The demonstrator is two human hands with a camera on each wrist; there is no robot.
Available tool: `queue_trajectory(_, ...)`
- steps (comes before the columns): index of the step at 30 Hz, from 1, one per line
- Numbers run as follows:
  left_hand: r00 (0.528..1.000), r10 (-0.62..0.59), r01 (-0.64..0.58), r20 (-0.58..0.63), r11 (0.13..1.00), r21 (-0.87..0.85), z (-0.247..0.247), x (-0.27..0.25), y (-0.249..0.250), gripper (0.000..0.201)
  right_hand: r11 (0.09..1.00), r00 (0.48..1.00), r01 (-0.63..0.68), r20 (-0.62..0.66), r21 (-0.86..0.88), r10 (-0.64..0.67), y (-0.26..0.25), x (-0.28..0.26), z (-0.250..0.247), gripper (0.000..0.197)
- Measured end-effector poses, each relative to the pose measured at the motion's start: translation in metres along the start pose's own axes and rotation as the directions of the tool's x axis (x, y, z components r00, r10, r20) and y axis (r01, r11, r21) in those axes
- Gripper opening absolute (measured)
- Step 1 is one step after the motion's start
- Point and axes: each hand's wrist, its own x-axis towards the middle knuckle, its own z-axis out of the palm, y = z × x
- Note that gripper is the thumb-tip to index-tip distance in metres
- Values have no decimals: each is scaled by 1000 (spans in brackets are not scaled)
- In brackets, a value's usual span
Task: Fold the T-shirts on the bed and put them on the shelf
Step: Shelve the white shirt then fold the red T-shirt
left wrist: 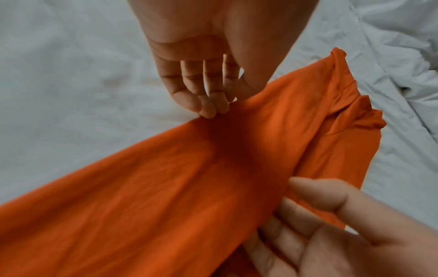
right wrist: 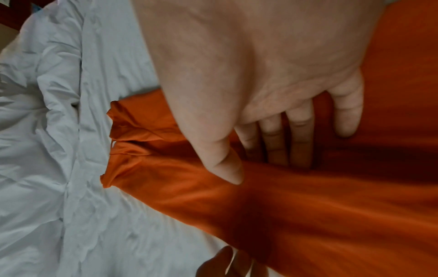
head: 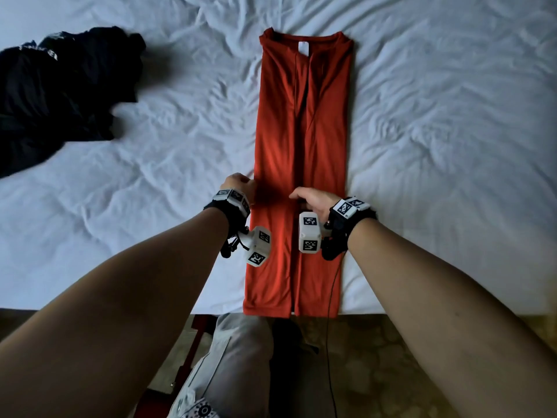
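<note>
A red T-shirt (head: 301, 131) lies on the white bed (head: 437, 146), folded lengthwise into a long strip with its collar at the far end. My left hand (head: 241, 182) sits at the strip's left edge about halfway along. In the left wrist view its curled fingertips (left wrist: 213, 108) and thumb pinch that edge of the shirt (left wrist: 189, 187). My right hand (head: 304, 196) rests over the centre seam. The right wrist view shows its fingers (right wrist: 277, 150) lying fairly straight on the cloth (right wrist: 308, 215) with the thumb spread and nothing gripped.
A heap of black clothes (head: 60, 86) lies at the far left of the bed. The shirt's hem reaches the bed's front edge (head: 120, 307). Below it are my grey trouser leg (head: 238, 357) and a thin black cable (head: 330, 327). Rumpled sheet surrounds the shirt.
</note>
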Motion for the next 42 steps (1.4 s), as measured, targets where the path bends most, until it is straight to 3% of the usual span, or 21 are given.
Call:
queue_trajectory(4,1000,-13,14,-23,1000,26,-2,-20,-25,23,1000,998,-4,66,9,4,36,-3,6,10)
queue_trajectory(8,997,11,-4,-79,995,95,-2,-42,-48,27,997,996,-22,88,-72,28,62,-6,13,22)
queue_trajectory(11,1000,-12,15,-27,992,125,-1,-52,-71,23,988,1000,-2,30,-156,7,84,-7,19,16)
queue_trajectory(17,984,-133,124,117,989,87,12,-23,-150,34,995,998,49,-34,-90,-52,122,-21,25,9)
queue_trajectory(20,968,-175,169,182,985,46,8,-64,-149,29,991,988,133,-75,-6,-133,136,-28,23,7)
queue_trajectory(22,957,-179,191,227,981,-30,9,-88,-149,19,966,947,257,-206,27,-246,145,-29,17,6)
queue_trajectory(24,951,-188,209,244,976,-64,13,-94,-159,15,936,856,345,-385,-71,-345,153,-30,6,11)
queue_trajectory(26,952,-197,217,235,974,-60,15,-98,-169,12,924,780,295,-496,-245,-381,165,-33,-9,16)
queue_trajectory(28,941,-237,253,242,967,-40,17,-99,-175,14,926,764,207,-539,-317,-355,176,-35,-19,19)
queue_trajectory(30,932,-257,273,253,962,-25,19,-102,-184,16,936,796,145,-525,-321,-303,191,-37,-23,35)
queue_trajectory(33,926,-247,271,285,961,-48,22,-106,-196,14,957,876,122,-425,-264,-229,212,-30,-23,36)
queue_trajectory(36,934,-214,248,286,965,-87,23,-112,-201,22,980,929,106,-336,-166,-157,231,-24,-18,58)
queue_trajectory(40,966,-156,160,205,987,-2,26,-115,-206,37,987,942,115,-304,-115,-145,242,-28,-8,66)
queue_trajectory(42,988,-91,88,124,996,30,28,-118,-207,44,984,922,155,-344,-93,-177,248,-26,-6,68)
